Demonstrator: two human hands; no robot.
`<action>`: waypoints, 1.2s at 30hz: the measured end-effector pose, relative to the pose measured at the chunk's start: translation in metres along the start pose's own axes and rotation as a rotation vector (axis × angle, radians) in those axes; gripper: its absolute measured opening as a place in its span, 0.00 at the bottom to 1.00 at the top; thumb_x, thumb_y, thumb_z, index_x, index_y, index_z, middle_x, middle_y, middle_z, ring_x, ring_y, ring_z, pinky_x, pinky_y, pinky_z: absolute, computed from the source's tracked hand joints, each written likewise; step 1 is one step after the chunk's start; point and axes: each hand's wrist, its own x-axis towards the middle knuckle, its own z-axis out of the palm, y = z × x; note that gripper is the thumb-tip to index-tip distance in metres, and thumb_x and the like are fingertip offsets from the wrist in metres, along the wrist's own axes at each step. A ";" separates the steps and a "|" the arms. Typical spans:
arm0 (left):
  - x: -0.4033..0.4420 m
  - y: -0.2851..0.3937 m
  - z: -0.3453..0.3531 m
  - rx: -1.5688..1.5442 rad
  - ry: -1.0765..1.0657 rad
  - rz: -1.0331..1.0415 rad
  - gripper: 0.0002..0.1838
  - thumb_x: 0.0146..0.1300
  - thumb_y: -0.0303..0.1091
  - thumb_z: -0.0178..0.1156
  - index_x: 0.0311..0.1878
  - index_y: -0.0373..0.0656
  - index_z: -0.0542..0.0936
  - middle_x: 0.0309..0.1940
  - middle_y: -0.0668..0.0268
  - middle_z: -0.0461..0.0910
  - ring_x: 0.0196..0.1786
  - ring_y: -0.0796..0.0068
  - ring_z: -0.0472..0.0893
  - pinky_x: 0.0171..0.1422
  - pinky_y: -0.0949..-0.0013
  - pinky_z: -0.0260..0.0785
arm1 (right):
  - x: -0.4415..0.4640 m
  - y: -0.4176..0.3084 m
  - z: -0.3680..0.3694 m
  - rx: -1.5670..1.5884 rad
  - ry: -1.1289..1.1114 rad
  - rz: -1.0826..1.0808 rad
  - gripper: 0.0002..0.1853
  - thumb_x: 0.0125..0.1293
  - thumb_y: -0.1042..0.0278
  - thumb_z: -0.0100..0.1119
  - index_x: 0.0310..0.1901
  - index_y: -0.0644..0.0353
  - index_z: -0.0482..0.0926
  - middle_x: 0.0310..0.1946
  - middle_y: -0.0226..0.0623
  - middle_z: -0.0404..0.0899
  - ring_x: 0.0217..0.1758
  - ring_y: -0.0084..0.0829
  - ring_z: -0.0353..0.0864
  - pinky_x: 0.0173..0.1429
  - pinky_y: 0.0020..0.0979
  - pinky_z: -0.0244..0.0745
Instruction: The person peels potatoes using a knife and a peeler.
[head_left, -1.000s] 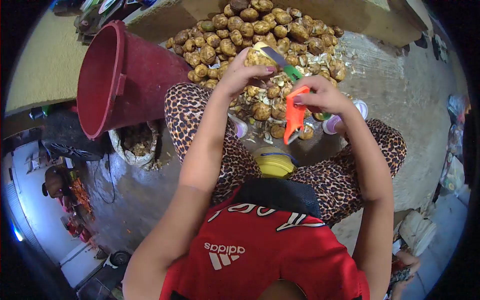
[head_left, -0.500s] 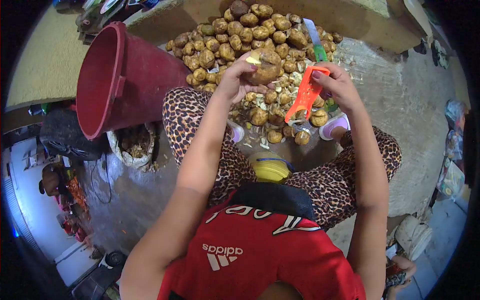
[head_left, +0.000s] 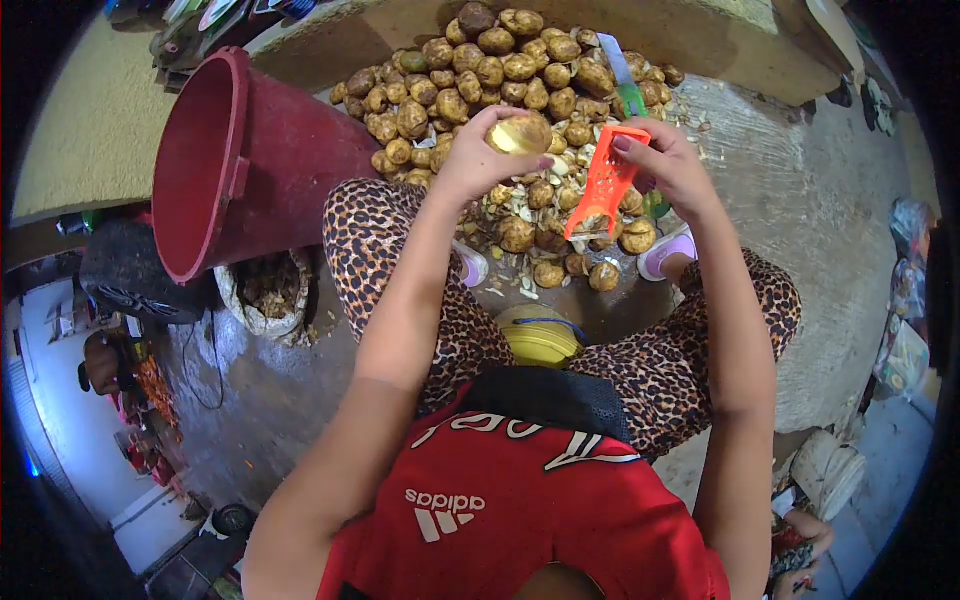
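My left hand point(head_left: 480, 155) is closed around a potato point(head_left: 520, 133) above the heap. The potato has a pale peeled patch facing me and brown skin on its far side. In my right hand point(head_left: 668, 160), thumb on top, is an orange peeler point(head_left: 605, 185) with its blade end pointing down toward me, apart from the potato. A knife with a green handle point(head_left: 630, 98) sticks out beyond my right hand; the fingers hide whether they also grip it. Below both hands lie potatoes point(head_left: 517, 233) among pale peelings.
A large heap of potatoes point(head_left: 468, 85) lies against a low wall. A red bucket point(head_left: 300, 150) leans on its side at the left, beside an open sack point(head_left: 268, 295). A yellow container point(head_left: 540, 340) stands between my legs. Plastic bags point(head_left: 905, 300) lie at the far right.
My left hand has turned the potato so its peeled patch faces me more. My right hand, the peeler and the knife have shifted slightly left and away from me.
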 end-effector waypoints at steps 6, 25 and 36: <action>-0.003 0.009 0.002 0.222 0.063 0.087 0.35 0.32 0.35 0.77 0.47 0.38 0.72 0.37 0.63 0.79 0.40 0.77 0.77 0.46 0.72 0.71 | 0.004 -0.001 -0.002 -0.003 0.052 0.052 0.11 0.60 0.60 0.57 0.38 0.59 0.76 0.24 0.24 0.75 0.22 0.14 0.70 0.24 0.17 0.63; 0.002 -0.016 0.011 0.298 0.086 0.082 0.40 0.32 0.37 0.76 0.52 0.38 0.69 0.42 0.61 0.77 0.42 0.70 0.78 0.48 0.68 0.71 | 0.039 0.045 0.005 0.135 0.541 -0.054 0.10 0.57 0.67 0.60 0.36 0.65 0.77 0.29 0.33 0.78 0.30 0.22 0.76 0.36 0.24 0.69; -0.002 -0.010 0.014 -0.372 -0.092 -0.190 0.35 0.44 0.22 0.67 0.57 0.35 0.63 0.41 0.59 0.77 0.42 0.72 0.79 0.46 0.71 0.73 | 0.037 0.025 -0.014 -0.543 0.657 -0.166 0.13 0.57 0.61 0.60 0.37 0.63 0.77 0.23 0.33 0.78 0.25 0.18 0.72 0.30 0.22 0.67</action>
